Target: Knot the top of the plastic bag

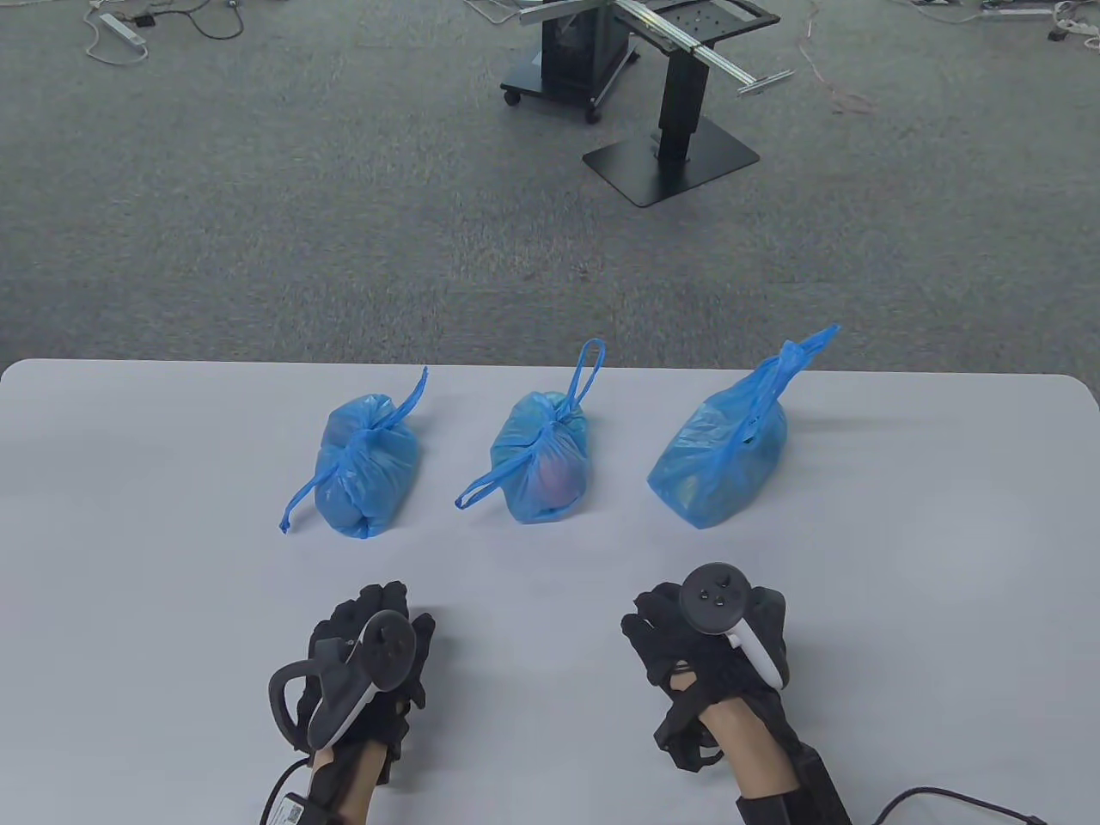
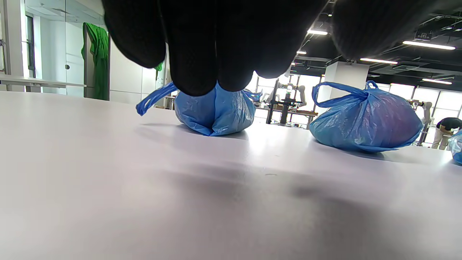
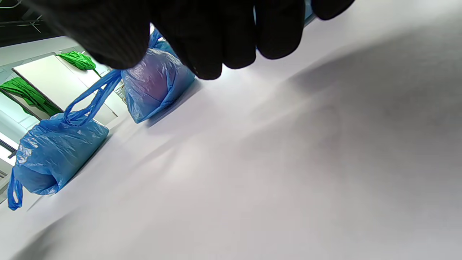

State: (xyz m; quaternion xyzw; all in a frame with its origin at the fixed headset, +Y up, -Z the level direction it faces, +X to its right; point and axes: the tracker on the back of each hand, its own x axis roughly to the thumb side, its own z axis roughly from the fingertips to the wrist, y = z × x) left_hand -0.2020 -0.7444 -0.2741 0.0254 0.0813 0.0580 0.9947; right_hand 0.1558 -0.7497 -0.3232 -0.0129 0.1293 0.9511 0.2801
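Bags: three blue plastic ones in a row across the middle of the white bench [image 1: 129, 533], all well clear of both hands. Left bag [image 1: 368, 468] lies on its side, top cinched into a knot, two handle tails sticking out, one toward the far side and one trailing near-left onto the bench. Middle bag [image 1: 547, 460] looks the same: knotted at the top, one handle loop pointing far, the other loop lying near-left; something reddish shows through the plastic. Right bag [image 1: 720, 460] is bulkier and tilted, its handles drawn up together toward the far right corner, ends twisted or knotted at the tip; can't tell from the table view whether that knot is tight. Left hand [image 1: 365, 666] rests near the front edge, below the left bag, fingers curled down toward the bench, grip holding nothing. Right hand [image 1: 700, 640] rests below the gap between the middle and right bags, fingers likewise curled and bunched, grip empty. Left wrist view: gloved fingertips [image 2: 202, 54] hang just above the bench surface with the left and middle bags beyond them. Right wrist view: fingertips [image 3: 216, 43] are close together over bare bench, two bags off to the left. Beyond the bench there is grey carpet [image 1: 258, 215] with a black stand [image 1: 679, 129] and some cables.
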